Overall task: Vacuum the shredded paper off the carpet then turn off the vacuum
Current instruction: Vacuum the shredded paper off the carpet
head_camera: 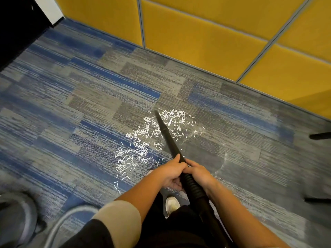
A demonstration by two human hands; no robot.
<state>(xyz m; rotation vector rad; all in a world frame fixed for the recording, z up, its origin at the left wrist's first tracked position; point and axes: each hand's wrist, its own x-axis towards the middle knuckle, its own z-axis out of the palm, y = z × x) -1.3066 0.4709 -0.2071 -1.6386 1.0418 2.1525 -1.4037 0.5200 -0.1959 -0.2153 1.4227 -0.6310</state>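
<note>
The carpet [71,104], striped blue and grey, carries the shredded paper [138,149] as a loose white band. The band begins low on the left, close in front of the person's feet, and climbs diagonally away to the right, ending in a denser patch near the far end of the wand.

The black vacuum wand [168,138] cuts through that band. Its long axis runs from the hands forward and slightly left, and its nozzle tip [156,112] sits down among the far scraps. Most of the paper lies to the left of the tube, with a smaller share to its right.

The left hand [172,174] wraps the lower end of the wand, fingers curled round it and thumb laid along the tube. The right hand [198,171] grips just beside it, touching it, where the ribbed hose [192,187] joins.

The paper is therefore ahead and mostly to the left-hand side. By my reading, the coming sweep needs the tip drawn back and swung left across the band, the left hand steering as the nearer one.
</note>
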